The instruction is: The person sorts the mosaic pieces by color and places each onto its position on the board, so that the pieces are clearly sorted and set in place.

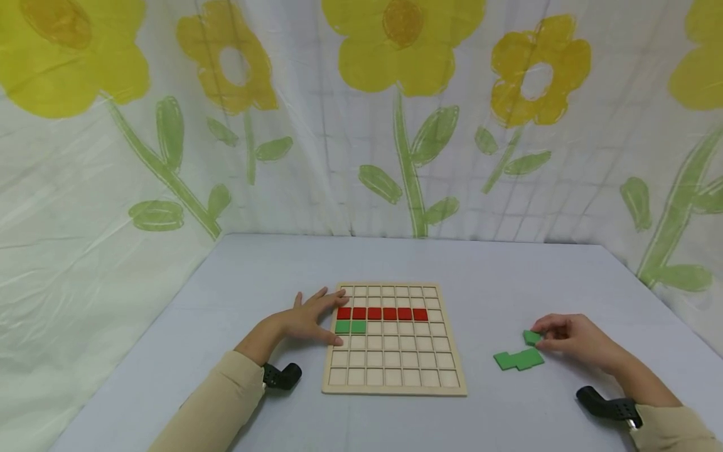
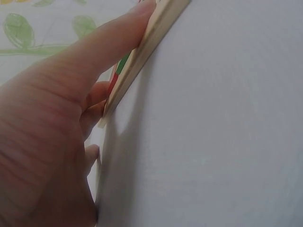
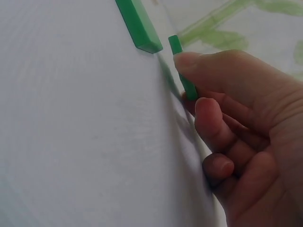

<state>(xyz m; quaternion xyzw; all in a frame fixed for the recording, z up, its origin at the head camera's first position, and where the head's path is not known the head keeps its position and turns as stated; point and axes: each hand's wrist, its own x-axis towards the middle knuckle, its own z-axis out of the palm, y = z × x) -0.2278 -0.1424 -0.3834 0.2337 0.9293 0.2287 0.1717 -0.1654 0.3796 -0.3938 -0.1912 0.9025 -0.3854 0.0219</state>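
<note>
- Six red tiles [image 1: 374, 313] and two green tiles [image 1: 358, 327] sit on the board [image 1: 395, 394].
- We see the left hand [image 1: 307, 319] spread across its left edge.
- The right hand [image 1: 582, 339] pinches another green tile [image 1: 531, 338] beside a green pile [image 1: 525, 360].
- We see tabletop [image 1: 480, 301] between pile and board's right edge.

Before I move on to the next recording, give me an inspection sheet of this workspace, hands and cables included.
Surface: white tabletop.
Job's things: wooden grid board with six red square tiles in one row and two green square tiles in the next row nearer the person; loose green tiles bunched right of the board, count unclear.
Clutter: nothing seen.
Left hand: fingers spread, resting at the board's left edge.
Right hand: pinches one green tile.
Cables: nothing seen.
Surroundings: white curtain printed with yellow flowers.
</note>
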